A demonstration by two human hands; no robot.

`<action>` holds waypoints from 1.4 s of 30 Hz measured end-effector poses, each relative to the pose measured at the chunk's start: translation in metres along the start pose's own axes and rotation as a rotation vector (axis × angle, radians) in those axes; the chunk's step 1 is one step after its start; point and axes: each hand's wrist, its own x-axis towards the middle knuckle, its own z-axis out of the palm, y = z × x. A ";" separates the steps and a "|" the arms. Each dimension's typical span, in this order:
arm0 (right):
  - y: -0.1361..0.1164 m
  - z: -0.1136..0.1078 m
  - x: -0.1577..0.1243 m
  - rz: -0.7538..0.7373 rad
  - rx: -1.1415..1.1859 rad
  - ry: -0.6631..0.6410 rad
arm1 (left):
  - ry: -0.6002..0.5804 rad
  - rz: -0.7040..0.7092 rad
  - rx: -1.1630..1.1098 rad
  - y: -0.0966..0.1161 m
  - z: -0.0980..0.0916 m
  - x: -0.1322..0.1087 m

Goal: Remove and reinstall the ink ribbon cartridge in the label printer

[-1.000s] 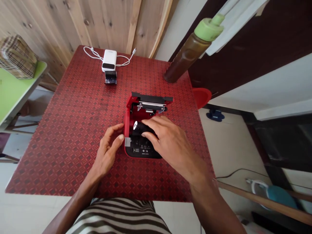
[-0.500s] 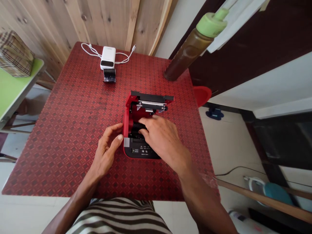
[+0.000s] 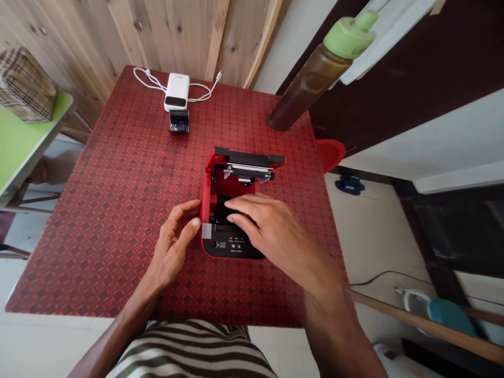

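A red and black label printer (image 3: pixel 232 241) lies before me with its lid (image 3: pixel 250 157) raised, its compartment showing. Inside sits a black roll (image 3: pixel 221 206), partly hidden under my right hand (image 3: pixel 271 220). That hand reaches in from the right, index finger and thumb closed on the roll; its other fingers are mostly out of sight. My left hand (image 3: pixel 175 236) rests against the printer's left side, fingertips and thumb touching it, thumb and index apart with nothing between them. Buttons and a small display mark the printer's front panel.
On the red patterned table (image 3: pixel 118 210) stand a white power bank (image 3: pixel 177 90) with a white cable, a small black roll (image 3: pixel 179 121), and a tall brown bottle (image 3: pixel 311 79) with a green cap. A red stool (image 3: pixel 329 155) is beyond the right edge.
My right hand has shifted right and slightly toward me, uncovering more of the black roll. The left hand stays against the printer's side. The whole view has shifted slightly.
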 end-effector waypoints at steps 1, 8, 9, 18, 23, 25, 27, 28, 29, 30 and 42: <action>0.002 -0.003 -0.006 -0.040 0.063 -0.001 | -0.001 -0.001 0.008 0.000 0.000 0.000; 0.015 -0.001 -0.020 -0.127 0.248 -0.010 | 0.014 -0.009 0.027 -0.001 0.000 0.001; 0.016 -0.001 -0.020 -0.124 0.261 -0.013 | 0.017 -0.017 0.023 -0.001 -0.001 0.001; 0.026 -0.014 -0.013 -0.180 0.249 -0.059 | 0.048 -0.108 -0.113 -0.004 0.000 0.005; 0.028 -0.009 -0.010 -0.215 0.248 0.010 | 0.040 -0.085 -0.095 -0.003 0.000 0.008; 0.027 -0.007 -0.011 -0.225 0.267 0.082 | 0.041 -0.088 -0.094 -0.002 0.000 0.008; 0.026 -0.005 -0.014 -0.232 0.267 0.170 | 0.049 -0.081 -0.074 -0.002 -0.001 0.008; 0.025 -0.004 -0.016 -0.237 0.256 0.214 | 0.056 -0.072 -0.062 -0.001 -0.002 0.009; 0.024 -0.003 -0.019 -0.241 0.237 0.258 | 0.064 -0.058 -0.050 -0.001 -0.003 0.011; 0.022 -0.001 -0.021 -0.244 0.210 0.299 | 0.076 -0.039 -0.039 0.000 -0.004 0.013; -0.002 0.024 -0.053 -0.268 -0.030 0.513 | 0.181 0.201 -0.081 0.054 0.027 0.099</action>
